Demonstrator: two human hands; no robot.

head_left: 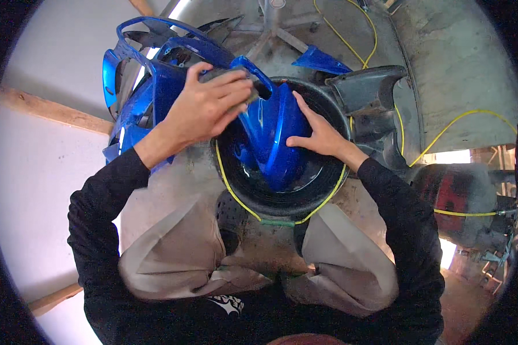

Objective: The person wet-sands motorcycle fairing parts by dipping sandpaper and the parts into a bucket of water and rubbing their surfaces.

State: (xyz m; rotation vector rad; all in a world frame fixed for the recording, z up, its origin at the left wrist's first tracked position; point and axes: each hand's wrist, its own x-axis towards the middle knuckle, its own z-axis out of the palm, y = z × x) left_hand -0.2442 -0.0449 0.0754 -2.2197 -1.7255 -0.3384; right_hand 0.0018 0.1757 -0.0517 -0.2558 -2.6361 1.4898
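A glossy blue plastic vehicle fairing panel [279, 141] stands tilted in a round black tub [270, 202] between my knees, its lower end near a little water. My left hand [207, 106] is closed around a dark grey pad [215, 73], mostly covered by the fingers, and presses it near the panel's upper left edge. Against the panel's right side my right hand [323, 137] grips with the thumb on the front face and the fingers along the far edge.
More blue fairing parts [155, 75] are heaped at the left. A small blue piece [321, 60] lies behind the tub, and black molded parts [371, 95] sit to its right. A yellow hose [466, 115] runs along the right, near a red-and-grey tank [452, 190].
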